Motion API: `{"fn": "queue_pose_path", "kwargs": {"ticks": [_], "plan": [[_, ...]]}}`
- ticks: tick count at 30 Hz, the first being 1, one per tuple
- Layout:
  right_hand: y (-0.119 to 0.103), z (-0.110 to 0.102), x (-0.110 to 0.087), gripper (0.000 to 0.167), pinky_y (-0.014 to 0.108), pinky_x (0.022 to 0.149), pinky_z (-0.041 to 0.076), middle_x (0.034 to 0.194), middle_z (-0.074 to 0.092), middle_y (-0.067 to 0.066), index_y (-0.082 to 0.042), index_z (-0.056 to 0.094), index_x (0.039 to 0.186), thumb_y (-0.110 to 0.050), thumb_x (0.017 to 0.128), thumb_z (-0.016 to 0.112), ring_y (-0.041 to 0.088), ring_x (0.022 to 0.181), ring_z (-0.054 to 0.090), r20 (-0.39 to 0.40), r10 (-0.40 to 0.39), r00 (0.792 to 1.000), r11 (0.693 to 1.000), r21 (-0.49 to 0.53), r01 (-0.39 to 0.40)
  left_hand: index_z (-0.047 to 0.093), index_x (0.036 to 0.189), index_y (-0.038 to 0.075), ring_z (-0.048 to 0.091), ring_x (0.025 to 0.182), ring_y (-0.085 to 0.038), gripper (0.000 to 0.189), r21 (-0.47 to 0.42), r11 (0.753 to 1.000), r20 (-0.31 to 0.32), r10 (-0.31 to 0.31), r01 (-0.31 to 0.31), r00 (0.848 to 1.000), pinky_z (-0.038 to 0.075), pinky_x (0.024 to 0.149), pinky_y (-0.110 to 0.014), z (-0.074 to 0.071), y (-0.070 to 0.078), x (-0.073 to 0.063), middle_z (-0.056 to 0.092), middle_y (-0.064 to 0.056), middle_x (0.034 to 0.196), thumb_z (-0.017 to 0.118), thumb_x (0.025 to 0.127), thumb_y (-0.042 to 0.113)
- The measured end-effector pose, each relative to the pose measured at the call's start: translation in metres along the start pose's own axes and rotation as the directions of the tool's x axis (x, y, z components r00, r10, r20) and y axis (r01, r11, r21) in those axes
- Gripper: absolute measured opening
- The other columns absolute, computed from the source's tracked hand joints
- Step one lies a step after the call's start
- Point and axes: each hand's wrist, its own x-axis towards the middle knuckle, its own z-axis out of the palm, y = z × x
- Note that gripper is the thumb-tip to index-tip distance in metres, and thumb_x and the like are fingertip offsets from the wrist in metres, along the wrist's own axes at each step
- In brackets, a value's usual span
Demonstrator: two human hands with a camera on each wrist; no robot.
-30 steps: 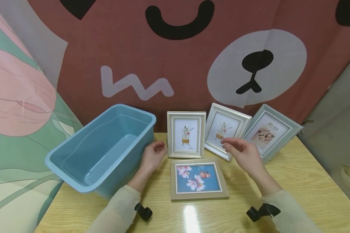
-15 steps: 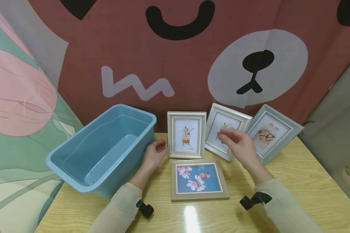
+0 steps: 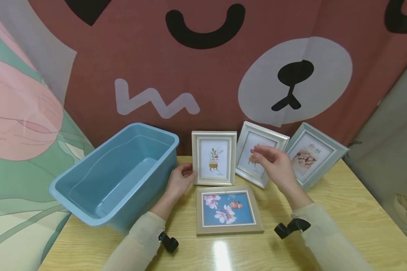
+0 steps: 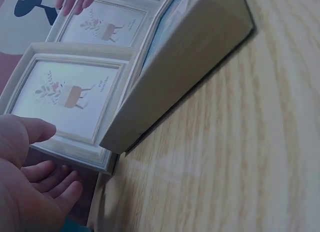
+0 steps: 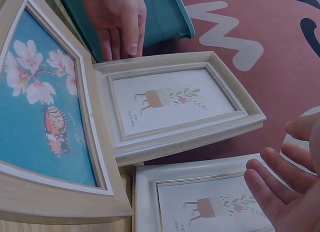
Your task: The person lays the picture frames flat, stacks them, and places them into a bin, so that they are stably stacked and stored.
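Note:
A cream photo frame [image 3: 214, 158] stands upright at the back of the table. Close to its left edge is my left hand [image 3: 179, 181], fingers loosely bent and thumb apart from them; whether it touches the frame I cannot tell. My right hand [image 3: 279, 165] hovers with relaxed fingers before a tilted silver-white frame [image 3: 247, 150], partly covering its picture. In the right wrist view this hand [image 5: 290, 177] holds nothing. A beige frame [image 3: 228, 210] with a blossom-and-butterfly picture lies before the cream one. Furthest right leans a grey-blue frame [image 3: 306, 158] with a flower picture.
A deep blue plastic bin [image 3: 140, 192] stands left of my left hand, with no objects visible inside. Behind the wooden table [image 3: 339, 210] hangs a reddish cloth [image 3: 149, 49] with a cartoon bear face. Black straps with small cameras are on both wrists.
My right hand has moved left and slightly upward, further over the silver-white frame. My left hand has come a little nearer the cream frame's edge. The frames and bin stay where they were.

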Motion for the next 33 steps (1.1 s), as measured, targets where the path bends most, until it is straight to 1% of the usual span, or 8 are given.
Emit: {"fn": "queue_pose_path", "kwargs": {"ticks": [4,8,10,17,21,24,28,33], "plan": [[0.002,0.001,0.003,0.039,0.008,0.092,0.056,0.135,0.073,0.025,0.005,0.067,0.138,-0.017,0.106,0.070,-0.005,0.098,0.075,-0.011,-0.009,1.000,1.000,0.027,0.010,0.056,0.142,-0.016,0.066,0.129,-0.048,0.048,0.020,1.000,-0.010,-0.007,0.008,1.000,0.056,0.113,-0.052,0.003,-0.001,0.001,0.065,-0.036,0.136,0.070,0.100,0.002],[0.001,0.004,0.007,0.038,0.009,0.092,0.056,0.136,0.072,0.028,0.007,0.066,0.138,-0.014,0.106,0.069,-0.006,0.098,0.074,-0.012,-0.007,1.000,0.998,0.055,0.007,0.057,0.142,-0.015,0.067,0.128,-0.047,0.048,0.031,0.999,-0.011,-0.016,0.016,1.000,0.057,0.112,-0.051,0.003,-0.002,0.002,0.066,-0.035,0.136,0.070,0.100,0.003],[0.000,0.005,0.009,0.038,0.010,0.092,0.057,0.136,0.071,0.028,0.007,0.066,0.138,-0.013,0.106,0.068,-0.004,0.098,0.075,-0.013,-0.005,1.000,0.998,0.058,0.006,0.057,0.141,-0.015,0.067,0.128,-0.047,0.048,0.034,0.999,-0.004,-0.014,0.014,1.000,0.057,0.112,-0.051,0.003,-0.001,0.002,0.066,-0.034,0.135,0.070,0.099,0.004],[-0.004,0.009,0.015,0.040,0.016,0.087,0.061,0.137,0.072,0.026,0.005,0.066,0.140,-0.017,0.107,0.068,-0.009,0.094,0.072,-0.001,0.002,1.000,0.999,0.033,-0.002,0.056,0.142,-0.017,0.065,0.130,-0.048,0.048,-0.009,1.000,0.012,-0.002,0.002,1.000,0.056,0.114,-0.052,0.001,0.001,0.001,0.065,-0.036,0.136,0.069,0.099,0.002],[-0.006,0.010,0.016,0.041,0.022,0.091,0.064,0.139,0.070,0.028,0.006,0.064,0.142,-0.015,0.107,0.067,-0.009,0.095,0.071,0.007,0.022,1.000,0.997,0.074,-0.022,0.056,0.141,-0.018,0.065,0.130,-0.049,0.048,-0.016,1.000,0.021,0.010,-0.010,1.000,0.056,0.114,-0.051,0.001,0.001,0.001,0.065,-0.037,0.136,0.069,0.099,0.002],[-0.008,0.012,0.017,0.040,0.024,0.092,0.065,0.140,0.069,0.029,0.006,0.064,0.141,-0.015,0.107,0.067,-0.008,0.094,0.072,0.005,0.025,1.000,0.995,0.091,-0.025,0.056,0.140,-0.018,0.065,0.129,-0.049,0.048,-0.013,1.000,0.023,0.018,-0.017,1.000,0.056,0.114,-0.052,0.001,0.001,0.002,0.065,-0.037,0.136,0.069,0.099,0.002],[-0.008,0.013,0.019,0.040,0.025,0.090,0.065,0.140,0.070,0.028,0.004,0.066,0.141,-0.017,0.107,0.067,-0.007,0.094,0.072,-0.003,0.026,1.000,0.997,0.074,-0.025,0.057,0.139,-0.018,0.066,0.128,-0.049,0.047,-0.007,1.000,0.026,0.023,-0.023,0.999,0.056,0.113,-0.051,0.001,0.000,0.003,0.066,-0.036,0.135,0.069,0.098,0.001],[-0.009,0.015,0.024,0.042,0.026,0.088,0.066,0.141,0.070,0.024,0.001,0.066,0.142,-0.020,0.107,0.069,-0.006,0.096,0.071,0.001,0.019,1.000,0.997,0.070,-0.019,0.057,0.140,-0.017,0.066,0.128,-0.048,0.048,-0.003,1.000,0.018,0.011,-0.011,1.000,0.056,0.113,-0.051,-0.002,0.001,0.003,0.066,-0.035,0.135,0.070,0.098,0.001]]}}
